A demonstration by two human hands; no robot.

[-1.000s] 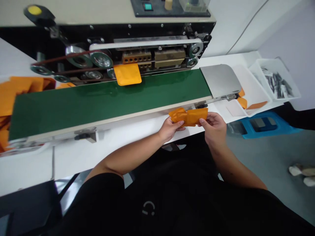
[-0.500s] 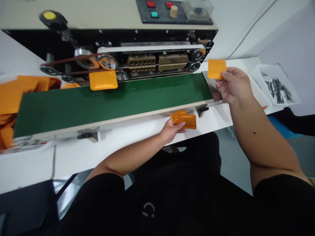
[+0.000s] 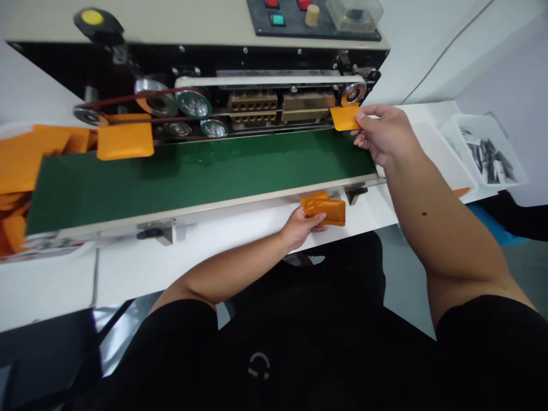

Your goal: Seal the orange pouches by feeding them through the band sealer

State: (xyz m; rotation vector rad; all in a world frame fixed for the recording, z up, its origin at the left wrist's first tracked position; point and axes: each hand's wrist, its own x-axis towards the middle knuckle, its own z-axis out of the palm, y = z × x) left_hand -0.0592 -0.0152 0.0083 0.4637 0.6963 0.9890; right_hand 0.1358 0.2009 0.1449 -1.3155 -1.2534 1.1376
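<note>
Between thumb and fingers, my right hand pinches an orange pouch by its right side. The pouch's top edge is at the right-hand rollers of the band sealing machine, above the green conveyor belt. In front of the belt, my left hand is closed on a few overlapping orange pouches. Another orange pouch hangs from the machine's bands near the left end of the belt, held by no hand.
Orange pouches lie heaped at the belt's left end. A white bin with dark and silvery small items stands at the right on the white table. Buttons and a knob sit on the machine's top panel.
My right hand has moved left, bringing its pouch to the machine's right rollers. The pouch in the bands has travelled left. My left hand keeps its pouches almost in place.
</note>
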